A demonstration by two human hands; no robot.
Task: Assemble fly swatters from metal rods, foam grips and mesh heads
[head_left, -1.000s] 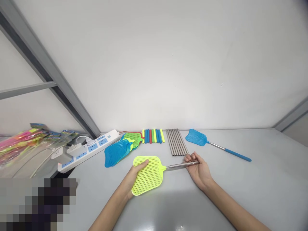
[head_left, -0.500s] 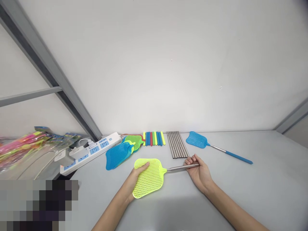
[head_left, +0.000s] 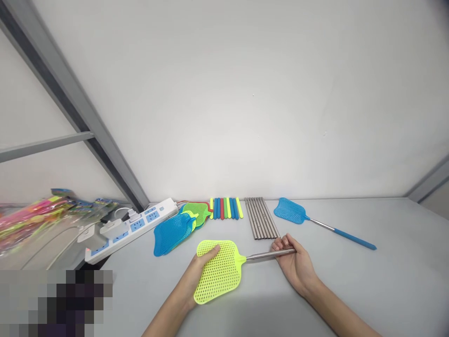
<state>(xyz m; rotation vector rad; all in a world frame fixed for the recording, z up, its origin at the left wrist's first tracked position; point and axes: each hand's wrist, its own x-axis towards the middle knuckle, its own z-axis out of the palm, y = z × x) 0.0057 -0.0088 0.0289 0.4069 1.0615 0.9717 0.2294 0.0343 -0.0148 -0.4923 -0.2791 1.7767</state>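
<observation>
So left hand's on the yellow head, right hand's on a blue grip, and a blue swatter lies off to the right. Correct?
One slip: the right hand is on the metal rod, not a blue grip, per the head view. Left hand on the yellow head and blue swatter off to the right both stand.

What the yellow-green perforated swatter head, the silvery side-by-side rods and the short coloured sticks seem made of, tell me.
Yellow-green perforated swatter head: probably matte moulded plastic, from its even colour and regular holes.
Silvery side-by-side rods: likely smooth metal, fairly shiny, from the pale streaks along them.
Short coloured sticks: matte with even, solid colour, perhaps foam or plastic; too small to tell which.
</observation>
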